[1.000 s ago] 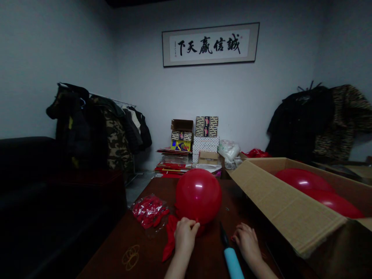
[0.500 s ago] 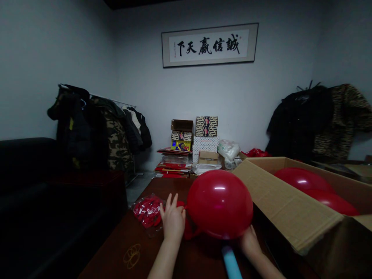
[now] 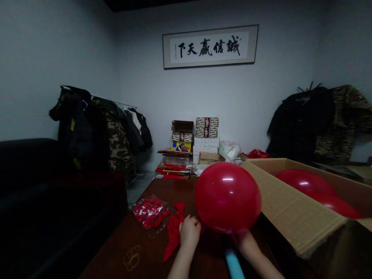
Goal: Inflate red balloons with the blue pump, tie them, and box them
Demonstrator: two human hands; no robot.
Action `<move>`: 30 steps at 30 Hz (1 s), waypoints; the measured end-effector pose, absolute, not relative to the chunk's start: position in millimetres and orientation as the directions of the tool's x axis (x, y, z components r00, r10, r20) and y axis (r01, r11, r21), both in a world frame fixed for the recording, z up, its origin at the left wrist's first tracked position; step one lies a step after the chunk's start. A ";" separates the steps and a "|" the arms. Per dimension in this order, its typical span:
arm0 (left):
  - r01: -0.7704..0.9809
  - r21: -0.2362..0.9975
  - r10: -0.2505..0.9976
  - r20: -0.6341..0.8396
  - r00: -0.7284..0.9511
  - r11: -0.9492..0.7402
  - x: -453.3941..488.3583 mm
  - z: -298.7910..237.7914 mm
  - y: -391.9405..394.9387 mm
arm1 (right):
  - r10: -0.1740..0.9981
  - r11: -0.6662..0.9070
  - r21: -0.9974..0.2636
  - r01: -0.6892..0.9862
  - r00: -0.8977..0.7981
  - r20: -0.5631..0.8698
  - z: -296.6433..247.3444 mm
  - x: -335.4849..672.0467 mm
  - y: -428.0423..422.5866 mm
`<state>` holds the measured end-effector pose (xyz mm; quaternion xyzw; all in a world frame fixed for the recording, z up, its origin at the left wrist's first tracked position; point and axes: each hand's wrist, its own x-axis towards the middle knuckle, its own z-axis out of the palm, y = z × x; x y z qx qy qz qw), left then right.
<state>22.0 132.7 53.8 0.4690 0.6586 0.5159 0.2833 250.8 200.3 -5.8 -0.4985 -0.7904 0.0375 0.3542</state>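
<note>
- Filling much of the near view, the balloon (image 3: 228,197) is seen round and taut over the table (image 3: 148,248), outside the box (image 3: 293,205); all clock directions below are taken from it.
- At eight o'clock, the left hand (image 3: 190,230) is seen with its fingers bent inward, close to the balloon's lower edge; whether the neck is pinched cannot be told.
- At five o'clock, the right hand (image 3: 244,239) is mostly hidden beneath the balloon; its grip cannot be told.
- At six o'clock, the pump (image 3: 234,265) is partly covered; whether its tip is joined to the balloon is not shown.
- At three o'clock, two full balloons (image 3: 306,182) are held in the box, so that share is judged done.
- Seemingly left: this balloon to be finished, then the limp balloons (image 3: 173,234) at eight o'clock and the bag (image 3: 151,211) at nine, both uninflated.
</note>
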 end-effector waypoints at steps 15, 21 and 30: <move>-0.241 0.970 0.987 -0.078 -0.137 0.043 62.1 24.2 151.7 | 0.853 0.522 -0.603 0.603 -0.351 0.386 37.8 221.1 184.1; -0.313 0.946 0.988 -0.123 -0.099 0.086 67.1 18.8 149.7 | 0.860 0.509 -0.668 0.543 -0.359 0.364 31.9 221.8 185.9; -0.245 0.931 0.947 -0.304 -0.102 0.272 67.5 38.2 135.3 | 0.863 0.499 -0.702 0.508 -0.365 0.349 31.1 218.1 184.3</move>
